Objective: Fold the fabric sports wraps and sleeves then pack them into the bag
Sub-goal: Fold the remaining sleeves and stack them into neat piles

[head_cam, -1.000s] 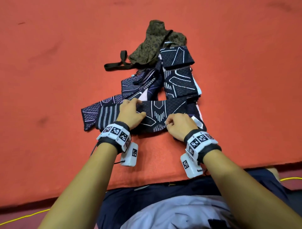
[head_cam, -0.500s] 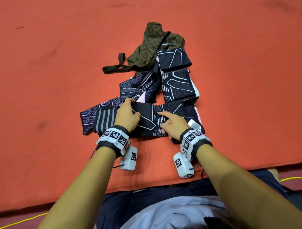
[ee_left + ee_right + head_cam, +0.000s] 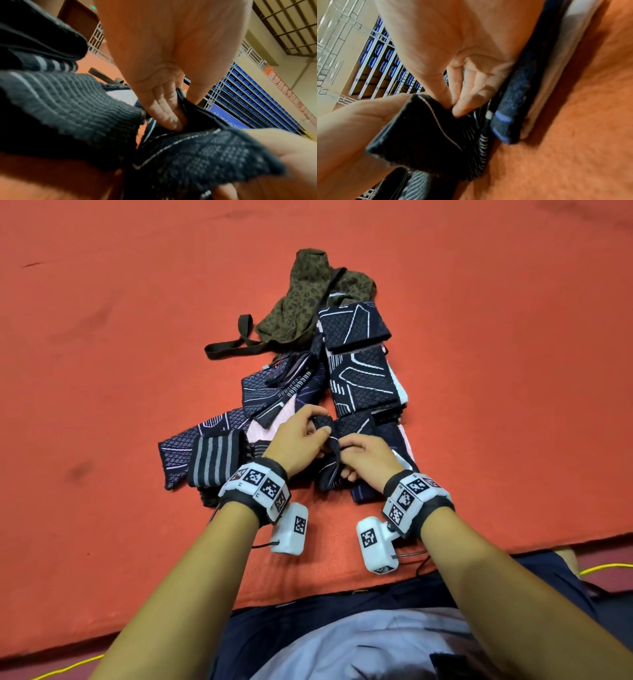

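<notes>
Fingers (image 3: 164,108) of both hands pinch the dark sleeve (image 3: 330,440); only the head view shows the bag (image 3: 308,296) beyond.

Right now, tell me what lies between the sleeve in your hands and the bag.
The dark sleeve is gripped by the left hand and the right hand. Toward the olive bag lie two folded sleeves and a loose pile; lift it over them.

Left hand (image 3: 301,441): fingers curled, pinching the sleeve (image 3: 330,455).
Right hand (image 3: 368,460): at 3 o'clock beside it, pinching too.
</notes>
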Action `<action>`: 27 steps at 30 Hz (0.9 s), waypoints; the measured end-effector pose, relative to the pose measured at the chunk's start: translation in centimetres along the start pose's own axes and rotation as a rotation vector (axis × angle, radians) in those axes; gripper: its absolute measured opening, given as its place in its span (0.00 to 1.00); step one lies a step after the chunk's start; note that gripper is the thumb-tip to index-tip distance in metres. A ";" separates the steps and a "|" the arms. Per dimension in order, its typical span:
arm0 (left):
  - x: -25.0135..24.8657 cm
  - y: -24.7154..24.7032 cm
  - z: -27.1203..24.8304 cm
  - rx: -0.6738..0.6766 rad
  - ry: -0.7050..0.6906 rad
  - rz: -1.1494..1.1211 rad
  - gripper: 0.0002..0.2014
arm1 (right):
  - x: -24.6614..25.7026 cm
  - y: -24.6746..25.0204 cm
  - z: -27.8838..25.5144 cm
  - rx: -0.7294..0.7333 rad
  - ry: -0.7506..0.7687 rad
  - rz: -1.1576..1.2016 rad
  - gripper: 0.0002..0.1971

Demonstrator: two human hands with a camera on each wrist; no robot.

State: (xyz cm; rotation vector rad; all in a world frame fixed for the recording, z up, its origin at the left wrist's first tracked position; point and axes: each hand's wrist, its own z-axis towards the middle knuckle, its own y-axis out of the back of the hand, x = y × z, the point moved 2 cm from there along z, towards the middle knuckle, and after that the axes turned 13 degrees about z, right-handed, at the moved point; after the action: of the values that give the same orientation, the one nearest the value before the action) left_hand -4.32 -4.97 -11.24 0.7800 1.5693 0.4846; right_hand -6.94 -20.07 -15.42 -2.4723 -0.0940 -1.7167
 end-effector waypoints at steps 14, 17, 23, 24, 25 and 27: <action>-0.2 -1.6 -0.5 0.074 0.087 -0.025 0.14 | 0.4 2.7 -0.4 -0.256 0.192 -0.259 0.04; 0.7 -1.7 -0.3 0.065 0.077 0.050 0.17 | 1.2 3.6 -0.3 -0.348 0.251 -0.368 0.02; -0.3 -1.6 -0.5 0.060 -0.004 0.170 0.21 | 1.3 3.5 0.4 -0.293 0.239 -0.414 0.08; -0.4 -1.6 -0.5 0.065 -0.010 0.183 0.22 | 1.2 3.4 0.5 -0.291 0.232 -0.442 0.09; -0.4 -1.6 -0.5 0.066 -0.018 0.186 0.23 | 1.2 3.3 0.6 -0.295 0.232 -0.454 0.11; -0.4 -1.5 -0.6 0.057 -0.031 0.171 0.22 | 1.4 3.3 0.4 -0.297 0.256 -0.412 0.11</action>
State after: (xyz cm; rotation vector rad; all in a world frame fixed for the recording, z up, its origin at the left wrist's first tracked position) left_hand -5.19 -6.21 -11.99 0.9662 1.5002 0.5519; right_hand -5.67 -23.29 -14.51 -2.5352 -0.3705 -2.3577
